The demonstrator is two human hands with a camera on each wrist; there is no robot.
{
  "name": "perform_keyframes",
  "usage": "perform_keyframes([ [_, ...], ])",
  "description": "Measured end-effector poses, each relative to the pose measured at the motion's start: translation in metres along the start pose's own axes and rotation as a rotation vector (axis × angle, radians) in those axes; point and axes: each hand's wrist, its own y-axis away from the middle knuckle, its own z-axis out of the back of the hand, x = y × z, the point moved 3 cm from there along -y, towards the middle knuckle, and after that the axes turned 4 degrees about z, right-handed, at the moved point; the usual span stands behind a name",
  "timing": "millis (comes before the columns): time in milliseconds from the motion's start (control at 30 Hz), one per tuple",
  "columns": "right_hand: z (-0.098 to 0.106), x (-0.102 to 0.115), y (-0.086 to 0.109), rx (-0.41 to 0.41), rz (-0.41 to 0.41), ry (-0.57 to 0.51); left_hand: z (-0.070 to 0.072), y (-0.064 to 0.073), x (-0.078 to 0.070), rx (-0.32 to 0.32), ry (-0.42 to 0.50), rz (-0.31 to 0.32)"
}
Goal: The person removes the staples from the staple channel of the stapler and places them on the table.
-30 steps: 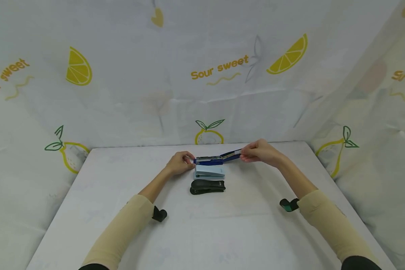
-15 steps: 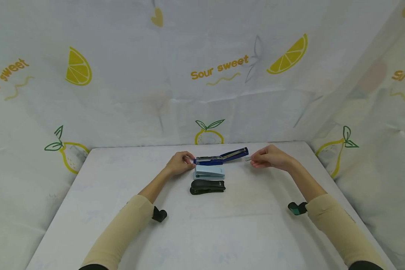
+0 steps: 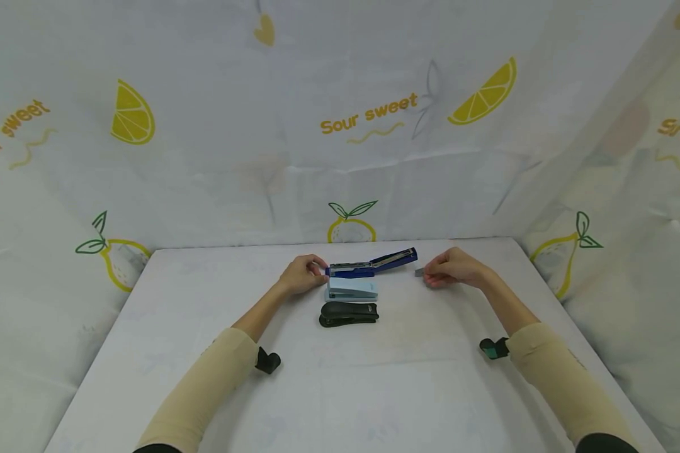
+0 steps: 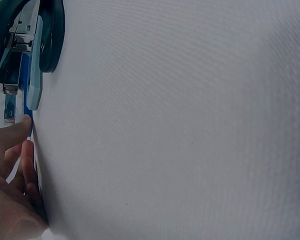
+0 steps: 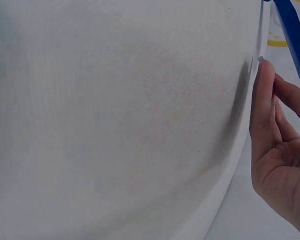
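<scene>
Blue stapler (image 3: 369, 268) against left hand (image 3: 303, 274)

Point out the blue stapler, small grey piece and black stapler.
Blue stapler (image 3: 373, 267), head view: where its halves meet.
Small grey piece (image 3: 419, 272), head view: its exposed end.
Black stapler (image 3: 349, 309), head view: its top arm.

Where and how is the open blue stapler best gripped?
Probably pinch the blue stapler at the left end of its base, from the left, where the left hand holds it. The base lies flat; the other half slants up rightward, and the pale stapler crowds the near side.
</scene>
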Motion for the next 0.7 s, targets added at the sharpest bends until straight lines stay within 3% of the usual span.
perform_keyframes([
  [200, -0.002, -0.003, -0.002, -0.019, -0.012, 0.004, 0.000, -0.001, 0.002, 0.011, 0.024, -0.005],
  [700, 0.000, 0.006, 0.009, -0.082, 0.018, 0.145, 0.000, -0.002, 0.006, 0.016, 0.032, -0.030],
])
